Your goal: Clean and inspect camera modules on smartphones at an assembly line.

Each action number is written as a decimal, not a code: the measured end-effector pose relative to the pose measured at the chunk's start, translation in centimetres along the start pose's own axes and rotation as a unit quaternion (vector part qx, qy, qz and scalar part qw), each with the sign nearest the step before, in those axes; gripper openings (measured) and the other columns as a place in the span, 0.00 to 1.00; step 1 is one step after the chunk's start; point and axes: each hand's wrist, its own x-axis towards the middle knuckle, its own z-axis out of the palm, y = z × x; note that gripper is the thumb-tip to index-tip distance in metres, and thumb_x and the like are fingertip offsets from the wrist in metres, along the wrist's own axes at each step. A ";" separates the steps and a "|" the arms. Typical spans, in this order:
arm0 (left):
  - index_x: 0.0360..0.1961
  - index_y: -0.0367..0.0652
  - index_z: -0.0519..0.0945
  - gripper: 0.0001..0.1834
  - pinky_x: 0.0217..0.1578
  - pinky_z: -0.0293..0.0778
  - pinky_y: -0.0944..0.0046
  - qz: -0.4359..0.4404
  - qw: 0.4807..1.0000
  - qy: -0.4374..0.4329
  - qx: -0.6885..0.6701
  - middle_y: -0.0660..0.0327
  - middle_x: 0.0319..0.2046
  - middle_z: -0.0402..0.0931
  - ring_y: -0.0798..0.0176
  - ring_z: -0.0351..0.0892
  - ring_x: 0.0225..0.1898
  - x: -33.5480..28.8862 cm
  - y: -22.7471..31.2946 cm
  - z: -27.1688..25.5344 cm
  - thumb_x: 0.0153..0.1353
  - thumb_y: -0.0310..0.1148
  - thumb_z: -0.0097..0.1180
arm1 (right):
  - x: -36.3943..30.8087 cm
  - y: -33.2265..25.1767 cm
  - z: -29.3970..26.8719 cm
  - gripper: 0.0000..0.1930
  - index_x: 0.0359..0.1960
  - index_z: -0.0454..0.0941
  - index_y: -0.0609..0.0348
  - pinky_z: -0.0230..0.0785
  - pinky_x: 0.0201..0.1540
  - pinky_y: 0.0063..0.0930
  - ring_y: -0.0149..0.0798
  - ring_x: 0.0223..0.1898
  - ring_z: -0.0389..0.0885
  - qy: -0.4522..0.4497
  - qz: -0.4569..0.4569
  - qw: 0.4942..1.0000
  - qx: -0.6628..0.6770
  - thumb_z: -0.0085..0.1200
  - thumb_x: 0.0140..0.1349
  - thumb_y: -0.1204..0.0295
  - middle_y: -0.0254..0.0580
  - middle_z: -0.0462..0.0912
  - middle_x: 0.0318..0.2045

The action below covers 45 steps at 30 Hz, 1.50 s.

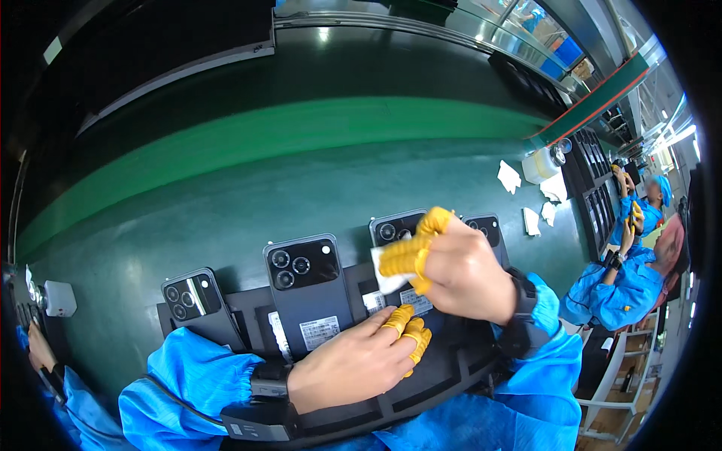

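Pinching a white cloth (385, 279) between capped fingers, the right hand (459, 267) hovers over a phone (398, 229); the left hand (361, 361) lies flat just below, fingers loosely together, holding nothing.

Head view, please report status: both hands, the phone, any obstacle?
Right hand pinches white wipe at the third phone, near its camera. Left hand flat on that phone's lower part. Other phones in the black tray alongside; nothing blocking.
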 end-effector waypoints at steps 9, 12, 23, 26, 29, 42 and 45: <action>0.42 0.39 0.82 0.13 0.63 0.71 0.53 0.000 1.000 0.012 0.020 0.63 0.37 0.75 0.60 0.77 0.46 0.1 -0.1 0.4 0.59 0.34 0.54 | -1.0 -1.2 -1.9 0.11 0.27 0.84 0.62 0.75 0.44 0.37 0.49 0.36 0.81 0.006 -0.010 0.999 0.047 0.61 0.37 0.82 0.42 0.87 0.34; 0.42 0.39 0.82 0.14 0.63 0.70 0.53 0.003 0.999 0.029 0.018 0.62 0.38 0.75 0.60 0.77 0.46 0.0 -0.2 0.7 0.59 0.35 0.54 | -0.9 0.0 -0.2 0.14 0.31 0.85 0.62 0.73 0.38 0.41 0.48 0.32 0.81 0.010 -0.034 0.999 0.003 0.63 0.37 0.82 0.40 0.87 0.33; 0.54 0.37 0.79 0.23 0.64 0.69 0.52 -0.019 0.997 -0.008 0.076 0.51 0.52 0.79 0.53 0.79 0.53 -1.7 0.4 -1.9 0.65 0.42 0.52 | 1.0 -2.7 -2.1 0.13 0.27 0.82 0.65 0.75 0.38 0.39 0.46 0.32 0.81 -0.010 -0.075 0.997 0.028 0.61 0.32 0.82 0.44 0.88 0.40; 0.55 0.36 0.79 0.25 0.65 0.68 0.49 -0.050 0.998 -0.017 0.027 0.50 0.51 0.79 0.50 0.78 0.53 -3.4 0.7 -4.9 0.61 0.41 0.53 | 3.0 -3.0 0.3 0.10 0.24 0.82 0.61 0.76 0.36 0.33 0.47 0.34 0.80 0.018 -0.110 0.993 0.025 0.62 0.33 0.79 0.43 0.88 0.39; 0.57 0.34 0.77 0.31 0.66 0.65 0.46 -0.068 0.996 -0.057 -0.012 0.51 0.46 0.80 0.46 0.77 0.56 -5.3 0.6 -5.2 0.53 0.41 0.55 | 5.2 -3.0 2.4 0.13 0.30 0.85 0.58 0.75 0.38 0.33 0.45 0.35 0.79 0.007 -0.118 0.992 0.037 0.64 0.37 0.80 0.37 0.86 0.36; 0.59 0.29 0.74 0.33 0.65 0.67 0.48 -0.088 0.995 -0.016 -0.045 0.51 0.43 0.78 0.45 0.75 0.56 -6.4 0.6 -3.0 0.54 0.41 0.55 | 6.7 -3.8 3.4 0.17 0.33 0.87 0.59 0.74 0.36 0.38 0.44 0.27 0.80 0.003 -0.111 0.994 0.006 0.64 0.35 0.80 0.37 0.87 0.33; 0.56 0.31 0.77 0.30 0.63 0.69 0.48 -0.083 0.995 0.002 -0.057 0.54 0.42 0.78 0.47 0.76 0.53 -6.6 0.4 -2.8 0.55 0.41 0.56 | 6.9 -3.5 4.1 0.10 0.26 0.82 0.57 0.74 0.32 0.37 0.45 0.28 0.79 -0.002 -0.124 0.992 -0.023 0.64 0.37 0.77 0.37 0.80 0.26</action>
